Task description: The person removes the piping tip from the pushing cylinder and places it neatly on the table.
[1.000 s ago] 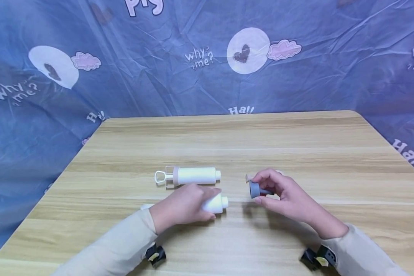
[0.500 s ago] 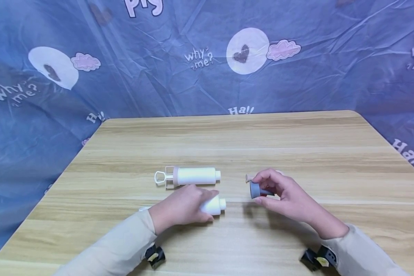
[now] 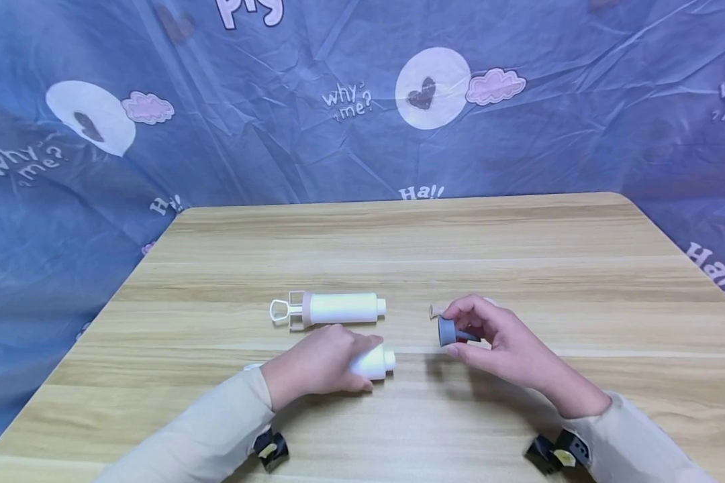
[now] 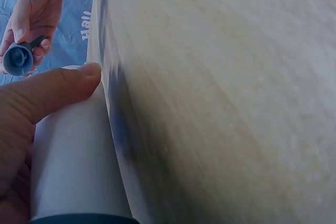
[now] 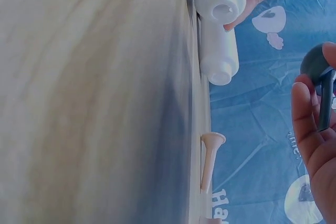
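My left hand grips a white syringe lying across the table, its narrow tip pointing right. In the left wrist view the thumb lies over the white barrel, and a dark collar shows at the bottom edge. A second white syringe, with a pinkish collar and a ring handle, lies just behind that hand. My right hand pinches a grey-blue funnel-shaped nozzle above the table, its wide end facing the syringe tip. A small red patch shows under its fingers.
Behind the right hand lies a pinkish nozzle, seen with its flared end and thin stem in the right wrist view. Another pinkish piece is cut off there at the bottom. A blue printed cloth hangs beyond the wooden table.
The gripped syringe has shifted slightly left and toward me, its tip drawing a little away from the grey-blue nozzle. My right hand stays where it was.
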Demonstrator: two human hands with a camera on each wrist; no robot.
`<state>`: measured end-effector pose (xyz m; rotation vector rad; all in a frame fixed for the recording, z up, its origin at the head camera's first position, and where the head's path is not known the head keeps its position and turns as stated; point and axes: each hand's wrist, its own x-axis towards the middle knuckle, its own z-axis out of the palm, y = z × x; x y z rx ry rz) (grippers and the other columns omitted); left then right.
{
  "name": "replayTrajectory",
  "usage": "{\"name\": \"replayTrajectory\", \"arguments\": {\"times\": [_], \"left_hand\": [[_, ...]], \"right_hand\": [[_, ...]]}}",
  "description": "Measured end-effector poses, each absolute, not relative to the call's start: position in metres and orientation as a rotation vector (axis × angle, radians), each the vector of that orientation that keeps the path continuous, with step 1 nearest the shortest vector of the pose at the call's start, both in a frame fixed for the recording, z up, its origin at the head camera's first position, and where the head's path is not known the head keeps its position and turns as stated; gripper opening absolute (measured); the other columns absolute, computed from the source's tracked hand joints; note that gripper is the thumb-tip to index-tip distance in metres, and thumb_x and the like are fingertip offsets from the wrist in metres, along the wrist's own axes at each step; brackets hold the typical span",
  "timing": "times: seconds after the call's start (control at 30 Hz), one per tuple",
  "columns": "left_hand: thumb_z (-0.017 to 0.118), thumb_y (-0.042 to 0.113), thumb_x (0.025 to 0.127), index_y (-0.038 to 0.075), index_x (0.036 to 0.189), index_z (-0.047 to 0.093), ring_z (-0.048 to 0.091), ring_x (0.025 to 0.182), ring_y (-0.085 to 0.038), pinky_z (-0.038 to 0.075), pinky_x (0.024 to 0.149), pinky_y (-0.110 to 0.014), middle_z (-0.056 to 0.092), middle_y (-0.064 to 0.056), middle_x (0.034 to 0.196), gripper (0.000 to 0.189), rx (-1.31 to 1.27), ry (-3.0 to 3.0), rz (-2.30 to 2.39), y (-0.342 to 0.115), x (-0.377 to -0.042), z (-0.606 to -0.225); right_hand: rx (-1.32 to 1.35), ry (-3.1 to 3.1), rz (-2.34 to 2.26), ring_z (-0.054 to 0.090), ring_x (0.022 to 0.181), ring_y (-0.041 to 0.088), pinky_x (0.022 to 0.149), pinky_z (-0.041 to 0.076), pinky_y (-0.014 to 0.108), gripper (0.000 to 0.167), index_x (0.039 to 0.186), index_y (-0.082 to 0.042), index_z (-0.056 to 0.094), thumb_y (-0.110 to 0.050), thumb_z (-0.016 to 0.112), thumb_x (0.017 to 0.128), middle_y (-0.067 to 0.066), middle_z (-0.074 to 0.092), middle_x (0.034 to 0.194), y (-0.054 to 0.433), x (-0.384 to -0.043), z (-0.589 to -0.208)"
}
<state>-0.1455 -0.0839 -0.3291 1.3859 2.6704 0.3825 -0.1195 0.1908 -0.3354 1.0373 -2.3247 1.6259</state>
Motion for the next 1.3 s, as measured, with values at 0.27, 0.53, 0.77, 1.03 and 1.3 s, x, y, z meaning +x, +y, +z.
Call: {"name": "replayTrajectory", "arguments": {"times": [0.27, 0.53, 0.77, 1.03, 1.3], "left_hand": [[0.077, 0.035, 0.072, 0.006, 0.117, 0.061, 0.061, 0.070, -0.008, 0.049, 0.064, -0.019, 0.070, -0.005, 0.095, 0.056, 1.365, 2.662, 0.355, -0.0829, -0.1469, -0.3302], [0.077, 0.038, 0.070, 0.008, 0.118, 0.060, 0.058, 0.066, -0.005, 0.048, 0.062, -0.017, 0.070, -0.003, 0.089, 0.059, 1.315, 2.663, 0.305, -0.0813, -0.1478, -0.3280], [0.079, 0.041, 0.067, 0.004, 0.120, 0.060, 0.064, 0.074, -0.012, 0.052, 0.070, -0.023, 0.070, -0.007, 0.100, 0.067, 1.335, 2.684, 0.275, -0.0817, -0.1477, -0.3278], [0.080, 0.047, 0.061, 0.001, 0.120, 0.059, 0.063, 0.075, -0.012, 0.052, 0.071, -0.023, 0.070, -0.006, 0.100, 0.078, 1.362, 2.729, 0.334, -0.0835, -0.1474, -0.3315], [0.081, 0.046, 0.061, -0.002, 0.121, 0.058, 0.065, 0.092, -0.018, 0.051, 0.081, -0.026, 0.067, -0.009, 0.111, 0.079, 1.362, 2.728, 0.361, -0.0824, -0.1477, -0.3313]], "right_hand": [[1.030, -2.318, 1.642, 0.060, 0.075, 0.009, 0.068, 0.050, 0.021, 0.038, 0.105, -0.001, 0.053, 0.016, 0.065, 0.073, 0.002, 0.061, 0.088, 0.1922, -0.1188, -0.3358], [1.029, -2.310, 1.644, 0.060, 0.075, 0.009, 0.068, 0.050, 0.020, 0.039, 0.105, 0.000, 0.053, 0.016, 0.065, 0.073, 0.001, 0.061, 0.088, 0.1932, -0.1196, -0.3365], [1.024, -2.313, 1.643, 0.060, 0.075, 0.009, 0.068, 0.051, 0.020, 0.038, 0.105, 0.000, 0.053, 0.016, 0.065, 0.073, 0.001, 0.060, 0.089, 0.1933, -0.1191, -0.3369], [1.011, -2.325, 1.643, 0.060, 0.074, 0.009, 0.067, 0.050, 0.020, 0.038, 0.105, -0.001, 0.053, 0.015, 0.065, 0.074, 0.000, 0.060, 0.088, 0.1941, -0.1187, -0.3377], [1.001, -2.326, 1.645, 0.060, 0.074, 0.009, 0.066, 0.050, 0.020, 0.038, 0.105, -0.001, 0.053, 0.015, 0.065, 0.074, 0.000, 0.060, 0.087, 0.1949, -0.1188, -0.3383]]}}
